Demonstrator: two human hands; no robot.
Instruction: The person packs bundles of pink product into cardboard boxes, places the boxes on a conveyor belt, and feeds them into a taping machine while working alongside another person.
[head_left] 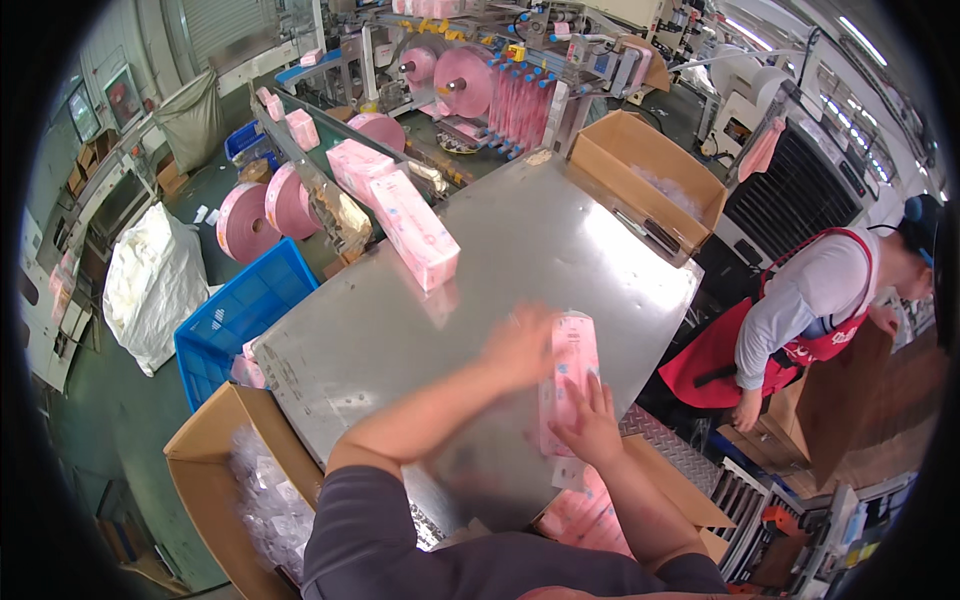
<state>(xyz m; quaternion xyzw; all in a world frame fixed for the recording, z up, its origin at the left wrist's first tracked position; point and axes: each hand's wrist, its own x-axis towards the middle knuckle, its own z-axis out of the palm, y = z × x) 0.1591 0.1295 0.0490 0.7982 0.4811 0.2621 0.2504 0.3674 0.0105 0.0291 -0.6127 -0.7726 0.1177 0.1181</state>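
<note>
A long pink printed pack lies on the metal table in front of me. My right hand rests on its near half with the fingers stretched out and spread. By the far left end of the same pack is my left hand; motion smears its fingers, so I cannot tell their shape or whether they touch it. Farther left, another row of pink packs reaches from the conveyor onto the table. Below my right forearm, more pink packs sit in an open carton.
A carton with clear plastic bags stands at the near left, beside a blue crate. Another open carton sits at the table's far right corner. To the right, a person in a red apron bends over a carton. Pink film rolls hang behind.
</note>
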